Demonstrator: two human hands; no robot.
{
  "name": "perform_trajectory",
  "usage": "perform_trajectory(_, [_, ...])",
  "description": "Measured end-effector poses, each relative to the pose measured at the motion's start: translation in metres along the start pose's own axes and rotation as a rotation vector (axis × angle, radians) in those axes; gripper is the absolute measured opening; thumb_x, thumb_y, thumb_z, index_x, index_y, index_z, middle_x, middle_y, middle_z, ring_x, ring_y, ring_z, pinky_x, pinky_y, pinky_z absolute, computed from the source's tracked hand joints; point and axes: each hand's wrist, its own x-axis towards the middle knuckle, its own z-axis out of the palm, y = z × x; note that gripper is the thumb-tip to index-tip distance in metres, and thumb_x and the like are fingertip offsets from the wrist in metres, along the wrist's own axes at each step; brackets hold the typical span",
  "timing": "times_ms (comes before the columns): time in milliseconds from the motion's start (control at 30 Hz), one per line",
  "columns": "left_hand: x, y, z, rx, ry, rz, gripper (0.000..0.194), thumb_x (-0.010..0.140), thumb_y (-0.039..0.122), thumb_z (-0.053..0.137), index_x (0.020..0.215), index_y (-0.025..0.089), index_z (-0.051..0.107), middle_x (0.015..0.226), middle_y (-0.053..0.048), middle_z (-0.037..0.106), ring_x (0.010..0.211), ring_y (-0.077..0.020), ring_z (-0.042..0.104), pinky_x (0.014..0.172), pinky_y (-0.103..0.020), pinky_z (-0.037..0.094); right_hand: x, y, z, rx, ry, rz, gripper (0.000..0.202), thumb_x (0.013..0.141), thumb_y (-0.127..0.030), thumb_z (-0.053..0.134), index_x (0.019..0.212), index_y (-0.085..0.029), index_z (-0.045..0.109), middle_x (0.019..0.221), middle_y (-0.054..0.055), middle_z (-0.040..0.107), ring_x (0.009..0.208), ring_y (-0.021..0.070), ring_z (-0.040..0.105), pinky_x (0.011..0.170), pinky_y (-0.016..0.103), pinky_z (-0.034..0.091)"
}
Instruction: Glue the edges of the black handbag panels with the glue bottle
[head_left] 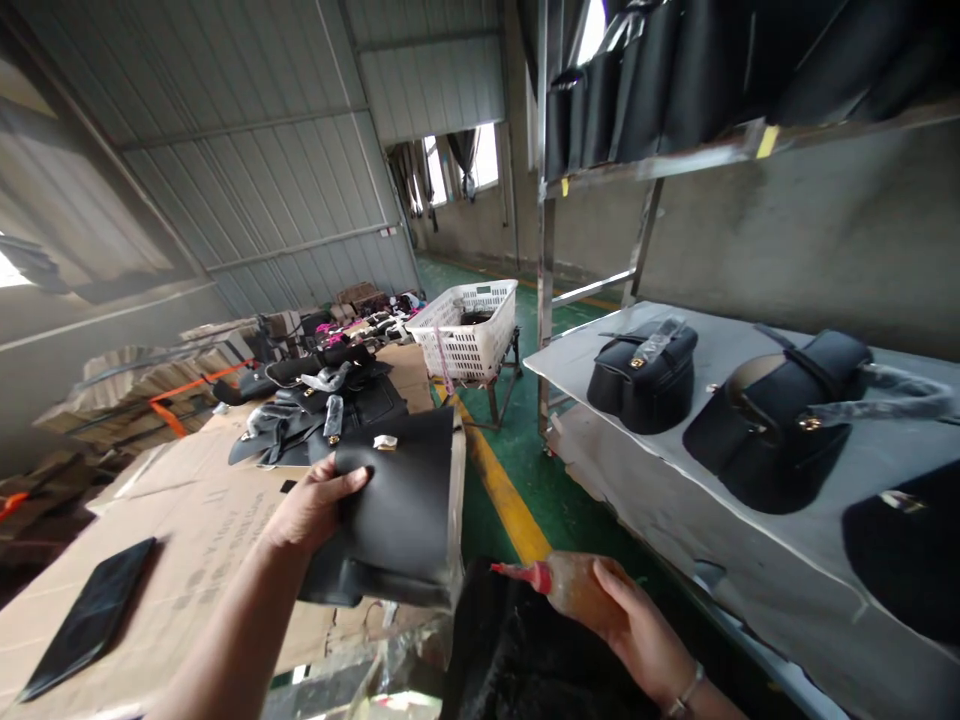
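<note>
My left hand (311, 505) grips a black leather bag piece (401, 510) with a small metal clasp, lifted above the cardboard-covered table (195, 520). Low in the view, my right hand (634, 625) holds an amber glue bottle (566, 585) with a red nozzle pointing left, over a dark cloth on my lap. The bottle tip sits just below and to the right of the leather piece, apart from it.
A black phone (94, 615) lies on the cardboard at left. Several black leather parts (315, 405) are piled farther back. A white plastic basket (469, 325) stands on a stool. Finished black bags (645, 375) (780, 415) rest on the shelf rack (750, 540) at right.
</note>
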Motion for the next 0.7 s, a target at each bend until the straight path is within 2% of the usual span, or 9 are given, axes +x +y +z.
perform_trajectory(100, [-0.008, 0.014, -0.009, -0.005, 0.056, 0.093, 0.044, 0.033, 0.033, 0.101, 0.067, 0.020, 0.078, 0.063, -0.003, 0.072, 0.053, -0.0166, 0.060, 0.055, -0.028, 0.052, 0.004, -0.004, -0.003, 0.086, 0.065, -0.013, 0.043, 0.062, -0.057, 0.090, 0.088, -0.023, 0.079, 0.096, 0.010, 0.083, 0.096, 0.0352, 0.076, 0.086, 0.047, 0.060])
perform_trajectory(167, [-0.015, 0.007, -0.016, -0.004, 0.095, 0.120, 0.047, 0.032, 0.037, 0.101, 0.071, 0.021, 0.080, 0.067, -0.004, 0.074, 0.057, -0.0189, 0.062, 0.057, -0.029, 0.053, 0.006, -0.006, -0.002, 0.108, 0.091, -0.051, 0.042, 0.059, -0.056, 0.091, 0.084, -0.025, 0.077, 0.091, 0.007, 0.082, 0.092, 0.0339, 0.076, 0.082, 0.046, 0.060])
perform_trajectory(233, [-0.024, -0.013, -0.023, 0.003, 0.125, 0.101, 0.047, 0.032, 0.039, 0.101, 0.070, 0.021, 0.081, 0.066, -0.006, 0.073, 0.059, -0.0213, 0.063, 0.058, -0.031, 0.054, 0.007, -0.007, 0.001, 0.092, 0.082, -0.079, 0.043, 0.058, -0.056, 0.092, 0.083, -0.025, 0.076, 0.086, 0.006, 0.082, 0.088, 0.0332, 0.076, 0.079, 0.045, 0.059])
perform_trajectory(300, [-0.035, -0.042, -0.029, 0.001, 0.150, 0.049, 0.046, 0.031, 0.043, 0.101, 0.065, 0.020, 0.079, 0.060, -0.006, 0.070, 0.056, -0.0212, 0.062, 0.056, -0.031, 0.054, 0.007, -0.010, 0.004, 0.050, 0.046, -0.108, 0.043, 0.060, -0.056, 0.091, 0.083, -0.023, 0.075, 0.086, 0.006, 0.081, 0.086, 0.0320, 0.075, 0.077, 0.044, 0.058])
perform_trajectory(400, [-0.053, -0.083, -0.034, -0.033, 0.212, -0.010, 0.047, 0.035, 0.049, 0.100, 0.064, 0.019, 0.079, 0.060, -0.005, 0.070, 0.056, -0.0180, 0.061, 0.056, -0.027, 0.053, 0.008, -0.015, 0.009, -0.026, 0.013, -0.164, 0.044, 0.061, -0.056, 0.090, 0.083, -0.022, 0.073, 0.088, 0.008, 0.080, 0.085, 0.0305, 0.073, 0.075, 0.041, 0.056])
perform_trajectory(467, [-0.063, -0.102, -0.034, -0.065, 0.268, -0.017, 0.044, 0.040, 0.049, 0.099, 0.067, 0.020, 0.079, 0.060, -0.003, 0.069, 0.053, -0.0150, 0.057, 0.051, -0.024, 0.049, 0.010, -0.019, 0.011, -0.066, 0.017, -0.187, 0.046, 0.060, -0.057, 0.091, 0.082, -0.021, 0.071, 0.085, 0.007, 0.078, 0.083, 0.0306, 0.072, 0.075, 0.041, 0.055])
perform_trajectory(567, [-0.074, -0.115, -0.033, -0.096, 0.313, -0.011, 0.044, 0.040, 0.049, 0.099, 0.070, 0.024, 0.080, 0.063, -0.002, 0.071, 0.053, -0.0151, 0.057, 0.047, -0.023, 0.047, 0.016, -0.023, 0.017, -0.103, 0.035, -0.202, 0.048, 0.057, -0.058, 0.091, 0.081, -0.022, 0.069, 0.078, 0.005, 0.074, 0.080, 0.0298, 0.069, 0.072, 0.040, 0.053])
perform_trajectory(700, [-0.078, -0.118, -0.033, -0.098, 0.311, 0.007, 0.043, 0.036, 0.047, 0.100, 0.064, 0.022, 0.079, 0.061, -0.003, 0.070, 0.057, -0.0151, 0.058, 0.055, -0.023, 0.050, 0.027, -0.021, 0.027, -0.107, 0.038, -0.217, 0.050, 0.054, -0.057, 0.093, 0.079, -0.023, 0.067, 0.075, 0.002, 0.070, 0.075, 0.0260, 0.065, 0.070, 0.038, 0.050])
